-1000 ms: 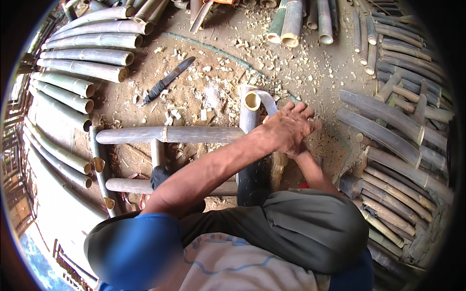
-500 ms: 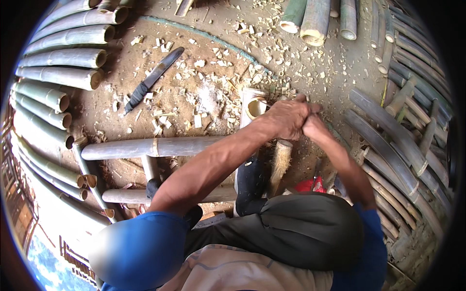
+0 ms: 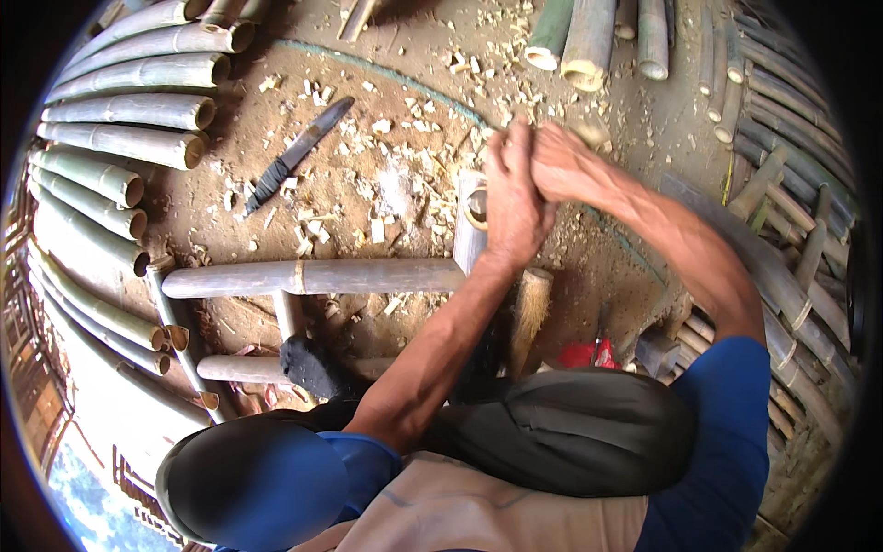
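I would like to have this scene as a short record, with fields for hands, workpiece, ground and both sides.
Hands: left hand and right hand together; grip hidden
Workpiece: holed bamboo post, beside left hand
Adjoining: horizontal bamboo rail
Ground: knife with dark-wrapped handle, pale chips
Left side: bamboo poles in rows
Right side: stacked bamboo pieces

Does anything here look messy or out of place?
Pale chips litter the ground beyond the bamboo frame, so it looks messy. A knife lies bare-bladed among them, left of the left hand; that looks odd, though it may simply be set aside.
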### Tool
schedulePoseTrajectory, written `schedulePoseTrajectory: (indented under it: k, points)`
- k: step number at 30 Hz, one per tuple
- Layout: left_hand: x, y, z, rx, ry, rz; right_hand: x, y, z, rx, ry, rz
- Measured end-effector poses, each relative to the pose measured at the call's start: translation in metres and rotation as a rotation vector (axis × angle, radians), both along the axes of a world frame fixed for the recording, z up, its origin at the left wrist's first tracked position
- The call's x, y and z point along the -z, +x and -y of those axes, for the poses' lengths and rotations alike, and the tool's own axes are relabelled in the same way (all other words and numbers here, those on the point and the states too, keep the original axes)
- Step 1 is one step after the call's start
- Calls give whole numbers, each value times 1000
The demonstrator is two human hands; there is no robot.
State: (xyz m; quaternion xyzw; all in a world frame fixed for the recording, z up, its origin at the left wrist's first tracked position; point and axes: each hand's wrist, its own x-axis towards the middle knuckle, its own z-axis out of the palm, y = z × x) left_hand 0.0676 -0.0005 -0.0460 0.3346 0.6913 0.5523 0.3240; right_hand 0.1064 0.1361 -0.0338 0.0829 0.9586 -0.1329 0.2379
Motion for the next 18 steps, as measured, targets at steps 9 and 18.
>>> schedulePoseTrajectory:
  k: [9, 18]
  points:
    - [-29, 9, 33, 624, -221, -127, -2, 99, 62, 394, -231, 105]
    - [-35, -65, 50, 1215, -153, -323, 77, 81, 195, 1623, -1400, -378]
